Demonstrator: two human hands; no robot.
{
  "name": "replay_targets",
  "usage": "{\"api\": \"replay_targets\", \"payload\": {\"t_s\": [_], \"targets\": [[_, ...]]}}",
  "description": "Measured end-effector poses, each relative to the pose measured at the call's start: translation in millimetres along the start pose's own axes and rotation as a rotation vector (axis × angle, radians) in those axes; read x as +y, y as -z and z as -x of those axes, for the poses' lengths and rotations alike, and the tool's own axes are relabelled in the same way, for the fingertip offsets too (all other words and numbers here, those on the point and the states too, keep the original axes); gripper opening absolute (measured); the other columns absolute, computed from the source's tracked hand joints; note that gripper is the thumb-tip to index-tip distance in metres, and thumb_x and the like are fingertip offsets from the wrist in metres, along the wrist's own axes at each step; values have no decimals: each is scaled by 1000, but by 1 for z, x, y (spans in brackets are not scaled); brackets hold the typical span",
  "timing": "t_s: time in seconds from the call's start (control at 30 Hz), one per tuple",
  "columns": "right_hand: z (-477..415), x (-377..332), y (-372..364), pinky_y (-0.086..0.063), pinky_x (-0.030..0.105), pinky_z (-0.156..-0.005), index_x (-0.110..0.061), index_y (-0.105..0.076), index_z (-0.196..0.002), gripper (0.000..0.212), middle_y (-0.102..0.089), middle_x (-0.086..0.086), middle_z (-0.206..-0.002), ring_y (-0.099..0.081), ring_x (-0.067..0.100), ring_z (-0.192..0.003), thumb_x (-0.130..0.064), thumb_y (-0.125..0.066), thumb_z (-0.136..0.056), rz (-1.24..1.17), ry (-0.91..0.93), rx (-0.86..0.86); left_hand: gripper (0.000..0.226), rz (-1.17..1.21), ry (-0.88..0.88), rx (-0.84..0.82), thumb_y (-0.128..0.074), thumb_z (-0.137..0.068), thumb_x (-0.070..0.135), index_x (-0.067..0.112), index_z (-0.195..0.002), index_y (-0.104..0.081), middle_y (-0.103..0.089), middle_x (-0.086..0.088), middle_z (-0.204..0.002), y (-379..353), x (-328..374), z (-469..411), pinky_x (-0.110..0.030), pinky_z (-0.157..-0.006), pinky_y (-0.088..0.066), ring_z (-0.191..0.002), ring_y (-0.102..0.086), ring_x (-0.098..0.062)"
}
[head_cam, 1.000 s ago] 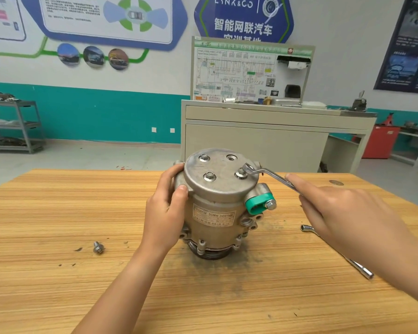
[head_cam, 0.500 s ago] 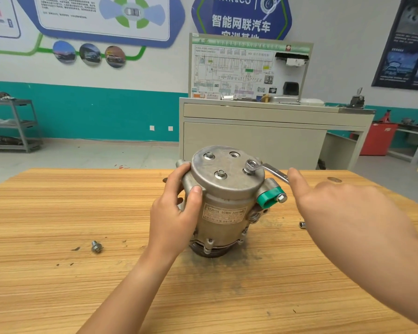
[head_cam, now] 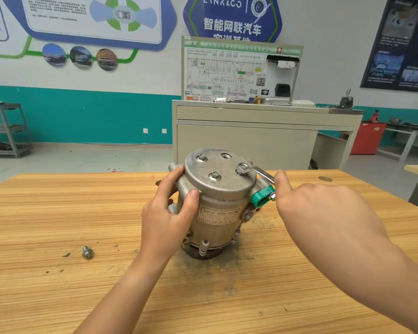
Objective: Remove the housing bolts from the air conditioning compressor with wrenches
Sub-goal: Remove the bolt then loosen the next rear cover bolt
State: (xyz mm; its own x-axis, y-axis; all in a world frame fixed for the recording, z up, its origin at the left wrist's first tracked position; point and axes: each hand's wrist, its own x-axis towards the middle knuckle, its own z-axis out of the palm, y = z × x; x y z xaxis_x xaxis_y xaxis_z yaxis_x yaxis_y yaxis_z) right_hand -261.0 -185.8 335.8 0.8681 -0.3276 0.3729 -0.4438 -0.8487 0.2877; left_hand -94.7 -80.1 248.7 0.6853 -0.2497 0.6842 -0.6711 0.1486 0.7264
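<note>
Bracing the compressor [head_cam: 219, 191] against torque near the desk's [head_cam: 58, 213] far edge, L hand [head_cam: 165, 220] gripped its side; R hand [head_cam: 323, 213] apparently worked the wrench [head_cam: 260, 171], finger grip unclear.

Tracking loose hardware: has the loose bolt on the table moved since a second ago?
No. The loose bolt still lies just right of the same dark fleck.
</note>
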Motion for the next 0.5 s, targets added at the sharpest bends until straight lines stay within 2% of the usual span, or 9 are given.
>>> {"api": "replay_targets", "payload": {"t_s": [0.07,0.17,0.23,0.27,0.3,0.37,0.4,0.43,0.5], "targets": [[2,1,-1,-24,27,-39,5,-4,-142,66,-29,4,-61,-31,18,-46,7,-30,-81,256,51,-79,42,-26,-9,4,-49,-69,57,54,-111,-47,-50,54,-99,0,0,1,-3,-79,-42,-96,-51,24],[7,2,-4,-15,27,-36,0,1,-144,78,-22,4,-60,-22,17,-43,9,-17,-68,389,77,9,42,-14,2,7,-51,-68,56,54,-109,-49,-50,53,-99,1,1,1,-7,-84,-44,-99,-50,23],[4,10,-8,-10,20,-37,-1,-29,-139,62,-31,6,-53,-29,17,-36,3,-41,-78,351,-52,49,43,31,23,3,-53,-67,55,51,-110,-50,-52,51,-101,1,1,0,-7,-85,-44,-103,-52,20],[3,16,-13,-12,15,-40,0,-51,-126,49,-39,9,-47,-34,19,-31,-6,-60,-78,217,-78,136,42,58,40,-4,-55,-68,52,49,-110,-51,-53,50,-102,2,1,-1,-7,-85,-45,-104,-52,19],[0,26,-22,-19,15,-41,-3,-65,-110,36,-45,10,-44,-39,23,-28,-17,-67,-77,107,-65,296,41,86,58,-8,-57,-70,47,47,-110,-53,-55,47,-103,2,0,-3,-8,-85,-45,-106,-53,17],[-14,47,-42,-40,29,-45,-8,-72,-97,30,-56,9,-50,-49,28,-36,-29,-53,-87,34,-13,516,38,132,90,-8,-57,-74,36,43,-111,-55,-61,36,-107,4,-1,-5,-11,-85,-48,-109,-54,11],[-24,55,-52,-48,39,-60,-9,-72,-99,33,-62,10,-60,-56,28,-46,-29,-47,-89,35,25,572,37,148,102,-8,-55,-74,32,41,-111,-56,-62,29,-111,4,-1,-6,-12,-85,-48,-110,-55,8],[-36,60,-57,-46,51,-78,-9,-70,-103,34,-66,12,-74,-62,28,-58,-28,-45,-90,19,43,604,37,162,112,-11,-54,-74,30,40,-110,-57,-62,23,-115,4,-1,-6,-12,-85,-48,-110,-56,6],[-62,63,-63,-28,65,-94,-11,-66,-112,34,-65,16,-105,-66,29,-87,-27,-47,-90,-26,39,612,35,181,120,-24,-56,-76,26,39,-109,-58,-62,15,-118,4,1,-8,-12,-85,-48,-109,-57,4]]}}
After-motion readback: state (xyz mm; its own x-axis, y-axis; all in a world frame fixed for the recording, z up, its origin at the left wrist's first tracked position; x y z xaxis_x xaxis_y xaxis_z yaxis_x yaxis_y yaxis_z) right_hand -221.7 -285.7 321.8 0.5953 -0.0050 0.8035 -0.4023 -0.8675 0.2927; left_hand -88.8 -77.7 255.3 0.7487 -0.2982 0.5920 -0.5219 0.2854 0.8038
